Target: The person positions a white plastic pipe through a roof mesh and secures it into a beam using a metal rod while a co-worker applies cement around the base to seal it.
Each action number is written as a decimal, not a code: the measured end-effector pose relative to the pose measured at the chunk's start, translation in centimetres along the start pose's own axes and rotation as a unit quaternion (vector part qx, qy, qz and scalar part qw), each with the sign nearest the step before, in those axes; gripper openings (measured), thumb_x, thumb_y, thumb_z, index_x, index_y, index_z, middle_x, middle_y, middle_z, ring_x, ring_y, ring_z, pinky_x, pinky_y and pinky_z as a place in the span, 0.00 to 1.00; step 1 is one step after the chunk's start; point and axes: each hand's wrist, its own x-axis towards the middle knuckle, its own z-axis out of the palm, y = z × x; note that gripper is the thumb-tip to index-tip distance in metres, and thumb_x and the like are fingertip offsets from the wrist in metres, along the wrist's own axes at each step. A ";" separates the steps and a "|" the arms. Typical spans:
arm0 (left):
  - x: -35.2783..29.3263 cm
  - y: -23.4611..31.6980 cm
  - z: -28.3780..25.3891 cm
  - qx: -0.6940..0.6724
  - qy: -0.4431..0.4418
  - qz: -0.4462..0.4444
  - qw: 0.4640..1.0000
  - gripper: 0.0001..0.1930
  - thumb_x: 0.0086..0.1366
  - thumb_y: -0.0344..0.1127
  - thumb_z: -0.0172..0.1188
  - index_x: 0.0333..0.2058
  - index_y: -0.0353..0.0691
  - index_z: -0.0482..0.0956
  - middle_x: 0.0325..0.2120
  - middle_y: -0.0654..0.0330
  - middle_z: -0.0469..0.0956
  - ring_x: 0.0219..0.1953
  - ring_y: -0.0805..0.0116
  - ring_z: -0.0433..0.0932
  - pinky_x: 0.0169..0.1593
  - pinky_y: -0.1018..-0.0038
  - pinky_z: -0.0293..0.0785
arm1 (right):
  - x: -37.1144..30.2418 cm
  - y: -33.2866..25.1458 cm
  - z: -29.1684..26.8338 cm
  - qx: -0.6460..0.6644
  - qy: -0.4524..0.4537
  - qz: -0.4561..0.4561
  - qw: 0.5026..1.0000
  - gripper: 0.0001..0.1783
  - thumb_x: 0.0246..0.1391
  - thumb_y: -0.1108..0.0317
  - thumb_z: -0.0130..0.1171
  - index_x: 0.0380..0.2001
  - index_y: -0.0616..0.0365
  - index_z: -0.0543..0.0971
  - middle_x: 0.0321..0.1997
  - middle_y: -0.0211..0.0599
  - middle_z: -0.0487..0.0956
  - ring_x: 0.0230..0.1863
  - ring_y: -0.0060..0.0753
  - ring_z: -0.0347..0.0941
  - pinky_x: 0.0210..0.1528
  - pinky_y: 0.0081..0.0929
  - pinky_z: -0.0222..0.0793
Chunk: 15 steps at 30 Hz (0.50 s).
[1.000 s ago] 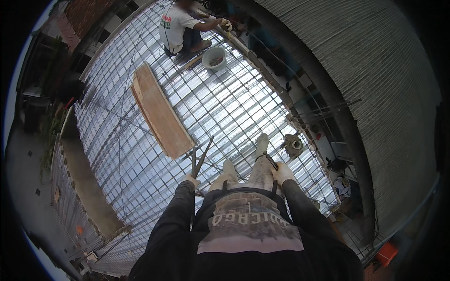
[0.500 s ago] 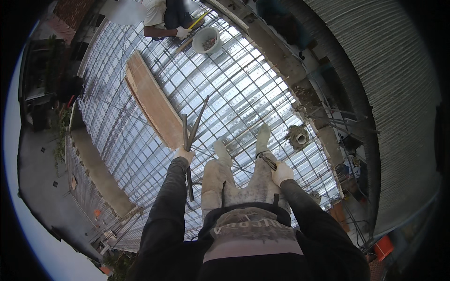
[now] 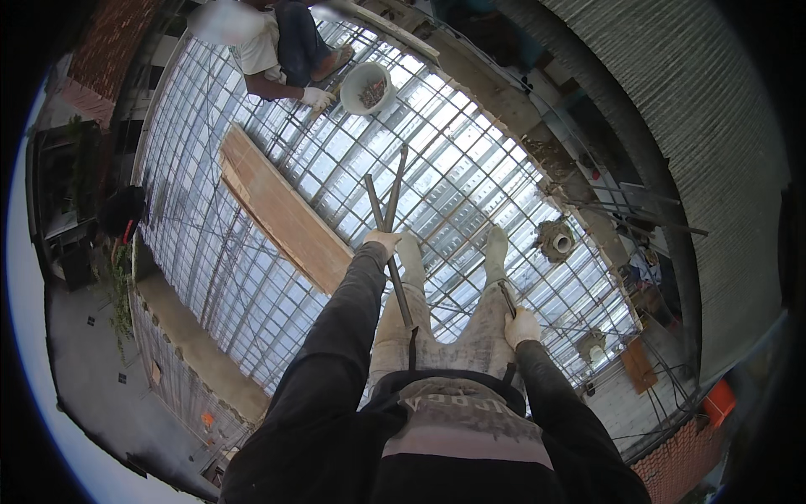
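Note:
My left hand (image 3: pixel 384 238), in a pale glove, is closed around two dark metal bars (image 3: pixel 393 202). They cross at my grip and spread into a V above it. One of them runs down beside my left thigh. My right hand (image 3: pixel 523 327), also in a pale glove, is closed by my right thigh on a thin dark bundle (image 3: pixel 506 296), whose kind I cannot make out. Under my feet lies a rebar grid (image 3: pixel 445 168) over shiny metal decking.
A plank (image 3: pixel 281 210) lies on the grid to the left. Further off, a person (image 3: pixel 290 50) crouches with a gloved hand near a white bucket (image 3: pixel 368 88) of small pieces. A pipe stub (image 3: pixel 561 243) stands at right. Beyond the right edge is a corrugated roof (image 3: pixel 672 126).
My left hand and the bars have shifted right and up in view. My right hand sits slightly lower. The yellow tool by the other person's hand no longer shows clearly.

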 end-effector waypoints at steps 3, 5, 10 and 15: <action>1.6 -0.2 -2.1 0.045 -0.041 0.064 0.996 0.22 0.62 0.48 0.71 0.41 0.31 0.87 0.32 0.47 0.86 0.36 0.56 0.86 0.42 0.62 0.82 | -1.4 -3.1 1.6 0.013 -0.011 0.020 1.000 0.23 0.64 0.53 0.61 0.50 0.62 0.82 0.51 0.59 0.82 0.53 0.63 0.81 0.57 0.54 0.77; 4.3 -2.4 -4.5 0.002 -0.048 0.089 0.995 0.16 0.67 0.44 0.68 0.37 0.33 0.87 0.26 0.53 0.83 0.29 0.62 0.81 0.36 0.64 0.79 | -2.9 -6.0 1.8 0.028 -0.035 0.026 0.999 0.23 0.64 0.52 0.61 0.49 0.62 0.82 0.52 0.60 0.82 0.54 0.63 0.81 0.57 0.53 0.77; 5.8 -2.9 -7.7 -0.220 -0.096 -0.037 0.970 0.14 0.67 0.42 0.70 0.27 0.39 0.84 0.17 0.63 0.75 0.17 0.69 0.70 0.23 0.69 0.68 | -5.2 -8.1 1.8 0.060 0.009 0.042 0.997 0.23 0.64 0.50 0.60 0.49 0.60 0.83 0.52 0.58 0.83 0.55 0.62 0.81 0.58 0.53 0.77; 5.9 -4.2 -8.5 -0.224 -0.111 -0.048 0.967 0.13 0.68 0.41 0.69 0.27 0.42 0.83 0.17 0.65 0.74 0.16 0.71 0.70 0.21 0.71 0.66 | -5.2 -8.2 0.8 0.116 0.011 0.103 0.988 0.24 0.65 0.50 0.59 0.48 0.62 0.83 0.51 0.62 0.84 0.56 0.63 0.81 0.60 0.52 0.75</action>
